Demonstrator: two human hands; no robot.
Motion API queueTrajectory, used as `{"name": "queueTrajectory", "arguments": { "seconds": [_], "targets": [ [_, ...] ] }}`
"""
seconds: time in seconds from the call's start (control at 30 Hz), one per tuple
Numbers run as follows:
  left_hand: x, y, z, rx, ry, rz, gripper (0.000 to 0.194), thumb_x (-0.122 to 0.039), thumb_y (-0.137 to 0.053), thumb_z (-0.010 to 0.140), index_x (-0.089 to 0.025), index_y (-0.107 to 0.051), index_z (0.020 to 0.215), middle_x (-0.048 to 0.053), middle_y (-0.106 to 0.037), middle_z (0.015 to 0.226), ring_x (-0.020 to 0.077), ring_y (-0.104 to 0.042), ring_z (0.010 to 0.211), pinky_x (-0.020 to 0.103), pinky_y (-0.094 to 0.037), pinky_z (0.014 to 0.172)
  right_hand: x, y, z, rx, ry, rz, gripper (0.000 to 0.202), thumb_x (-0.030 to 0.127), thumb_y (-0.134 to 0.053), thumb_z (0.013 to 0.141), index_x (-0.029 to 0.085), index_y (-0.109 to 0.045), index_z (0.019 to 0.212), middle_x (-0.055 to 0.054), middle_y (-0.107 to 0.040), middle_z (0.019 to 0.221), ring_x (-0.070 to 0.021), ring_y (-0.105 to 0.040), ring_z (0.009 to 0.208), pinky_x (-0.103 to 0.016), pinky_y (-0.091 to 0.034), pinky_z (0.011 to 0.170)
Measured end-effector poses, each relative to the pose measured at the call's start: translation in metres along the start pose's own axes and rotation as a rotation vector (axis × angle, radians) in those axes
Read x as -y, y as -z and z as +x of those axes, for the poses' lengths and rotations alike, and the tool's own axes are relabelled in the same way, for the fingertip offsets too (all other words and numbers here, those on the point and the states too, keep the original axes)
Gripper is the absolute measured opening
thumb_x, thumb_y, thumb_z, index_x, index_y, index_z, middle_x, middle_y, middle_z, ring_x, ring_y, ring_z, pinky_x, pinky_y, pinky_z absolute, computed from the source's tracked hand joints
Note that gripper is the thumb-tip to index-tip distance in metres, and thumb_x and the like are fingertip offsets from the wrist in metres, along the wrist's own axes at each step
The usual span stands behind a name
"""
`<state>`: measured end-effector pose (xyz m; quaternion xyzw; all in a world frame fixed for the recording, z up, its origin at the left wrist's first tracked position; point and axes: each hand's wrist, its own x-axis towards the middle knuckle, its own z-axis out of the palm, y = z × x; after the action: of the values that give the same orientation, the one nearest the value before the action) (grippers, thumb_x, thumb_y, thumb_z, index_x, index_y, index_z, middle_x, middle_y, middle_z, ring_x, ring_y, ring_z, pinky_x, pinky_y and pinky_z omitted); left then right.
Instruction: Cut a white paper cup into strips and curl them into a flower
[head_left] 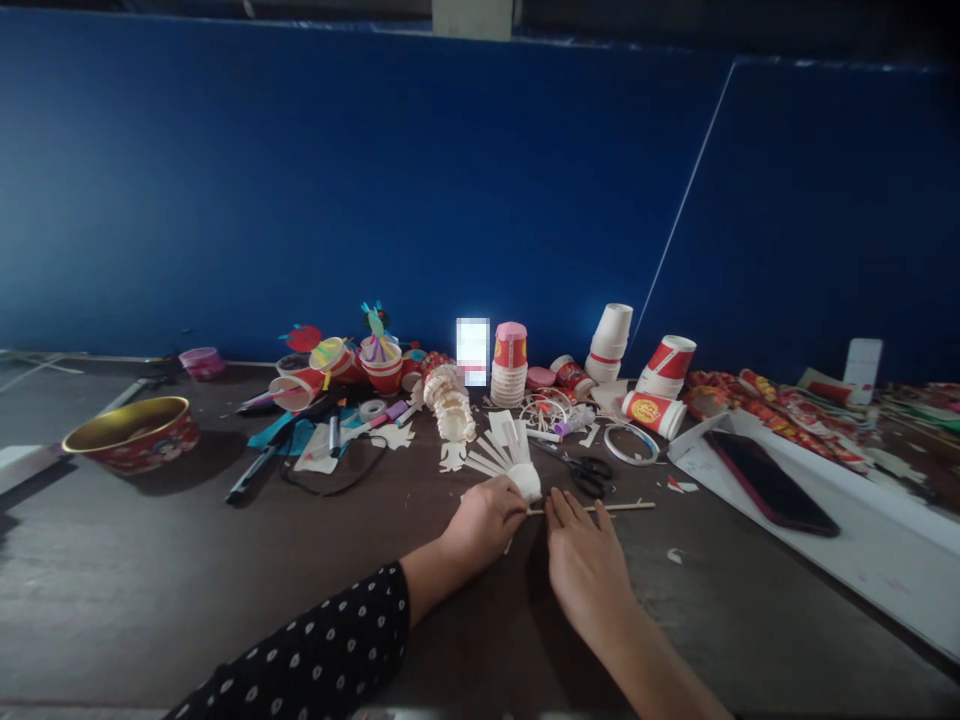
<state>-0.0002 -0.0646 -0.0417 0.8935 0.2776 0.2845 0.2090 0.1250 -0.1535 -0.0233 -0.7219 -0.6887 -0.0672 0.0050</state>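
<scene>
My left hand (pixel 489 518) is closed, its fingertips pinching the left end of a thin wooden stick (pixel 634 507) low over the table. Just beyond its knuckles lies a white paper cup (pixel 527 482), cut into strips that fan out away from me. My right hand (pixel 589 565) rests to the right with its fingers stretched out, the tips at the stick. Part of the stick is hidden behind those fingers. Black-handled scissors (pixel 591 474) lie just past my right hand.
Stacked paper cups (pixel 510 375) stand at the back by the blue wall. A white tray (pixel 840 570) holding a phone (pixel 772 482) is at right. On the left are a gold-rimmed bowl (pixel 139 435), pens and paper scraps. A tape roll (pixel 631 446) lies beyond the scissors.
</scene>
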Motion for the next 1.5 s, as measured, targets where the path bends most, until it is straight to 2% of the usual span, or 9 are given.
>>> {"name": "queueTrajectory", "arguments": {
  "seconds": [0.1, 0.2, 0.3, 0.47, 0.6, 0.8, 0.9, 1.27, 1.5],
  "targets": [
    [0.0, -0.001, 0.0, 0.008, 0.006, 0.027, 0.018, -0.008, -0.054, 0.076, -0.015, -0.067, 0.067, 0.004, -0.062, 0.078, 0.0141, -0.057, 0.075, 0.022, -0.042, 0.068, -0.002, -0.002, -0.002, -0.068, -0.03, -0.012, 0.044, 0.006, -0.034, 0.086, 0.011, -0.054, 0.124, -0.015, -0.049, 0.132, -0.0259, -0.048, 0.115, -0.044, -0.035, 0.097],
    [0.001, -0.002, 0.0, 0.015, 0.011, 0.03, 0.017, -0.007, -0.054, 0.076, -0.015, -0.067, 0.068, 0.003, -0.061, 0.078, 0.0139, -0.056, 0.075, 0.022, -0.042, 0.068, -0.004, -0.004, -0.004, -0.109, -0.042, -0.024, 0.041, 0.007, -0.037, 0.086, 0.013, -0.056, 0.122, -0.015, -0.06, 0.114, -0.0243, -0.053, 0.103, -0.038, -0.039, 0.093],
    [0.002, -0.003, 0.0, 0.015, 0.009, 0.033, 0.018, -0.007, -0.053, 0.076, -0.015, -0.066, 0.066, 0.003, -0.061, 0.076, 0.0137, -0.056, 0.074, 0.022, -0.041, 0.067, -0.006, -0.007, -0.006, -0.104, -0.001, -0.016, 0.041, 0.006, -0.037, 0.086, 0.012, -0.055, 0.123, -0.013, -0.063, 0.104, -0.0232, -0.056, 0.098, -0.04, -0.036, 0.097],
    [0.001, -0.003, 0.0, 0.015, 0.008, 0.029, 0.019, -0.01, -0.053, 0.078, -0.015, -0.064, 0.064, 0.004, -0.061, 0.077, 0.0138, -0.056, 0.074, 0.022, -0.041, 0.067, -0.008, -0.013, -0.01, -0.075, 0.051, -0.023, 0.044, 0.003, -0.039, 0.083, 0.012, -0.054, 0.124, -0.016, -0.057, 0.123, -0.0251, -0.05, 0.115, -0.044, -0.032, 0.101],
    [0.0, -0.003, 0.0, -0.008, 0.015, 0.027, 0.017, -0.011, -0.051, 0.076, -0.014, -0.063, 0.065, 0.005, -0.061, 0.077, 0.015, -0.056, 0.074, 0.023, -0.041, 0.067, -0.008, -0.011, -0.01, -0.035, 0.046, -0.031, 0.046, 0.002, -0.037, 0.083, 0.012, -0.052, 0.125, -0.017, -0.054, 0.126, -0.0269, -0.048, 0.118, -0.049, -0.033, 0.098],
    [0.002, -0.004, -0.002, -0.118, 0.095, 0.042, 0.028, 0.002, -0.044, 0.055, -0.015, -0.058, 0.073, 0.002, -0.057, 0.07, 0.0145, -0.052, 0.066, 0.023, -0.038, 0.062, -0.006, -0.003, -0.005, 0.015, 0.054, -0.024, 0.046, 0.003, -0.036, 0.083, 0.008, -0.049, 0.127, -0.02, -0.053, 0.127, -0.028, -0.047, 0.119, -0.049, -0.032, 0.099],
    [0.003, -0.004, -0.002, -0.131, 0.115, 0.02, 0.029, 0.002, -0.041, 0.052, -0.015, -0.055, 0.071, 0.001, -0.055, 0.068, 0.0136, -0.05, 0.064, 0.022, -0.037, 0.06, -0.005, -0.003, -0.003, 0.022, 0.048, -0.027, 0.046, 0.003, -0.035, 0.084, 0.006, -0.048, 0.127, -0.02, -0.052, 0.127, -0.0285, -0.047, 0.119, -0.048, -0.032, 0.099],
    [0.0, -0.003, -0.001, -0.117, 0.059, 0.046, 0.021, -0.002, -0.045, 0.061, -0.015, -0.058, 0.071, 0.003, -0.056, 0.07, 0.0154, -0.051, 0.069, 0.024, -0.04, 0.065, -0.003, 0.0, -0.004, 0.013, 0.029, -0.03, 0.047, 0.002, -0.035, 0.083, 0.008, -0.049, 0.127, -0.02, -0.054, 0.125, -0.0286, -0.047, 0.119, -0.052, -0.032, 0.096],
    [0.001, -0.007, -0.001, -0.146, 0.102, 0.044, 0.014, -0.006, -0.051, 0.068, -0.015, -0.061, 0.072, 0.007, -0.055, 0.087, 0.0155, -0.053, 0.076, 0.024, -0.043, 0.068, -0.002, 0.003, -0.004, 0.012, -0.002, 0.006, 0.046, 0.003, -0.032, 0.085, 0.012, -0.05, 0.127, -0.016, -0.055, 0.125, -0.0272, -0.047, 0.118, -0.052, -0.034, 0.094]
  ]
}}
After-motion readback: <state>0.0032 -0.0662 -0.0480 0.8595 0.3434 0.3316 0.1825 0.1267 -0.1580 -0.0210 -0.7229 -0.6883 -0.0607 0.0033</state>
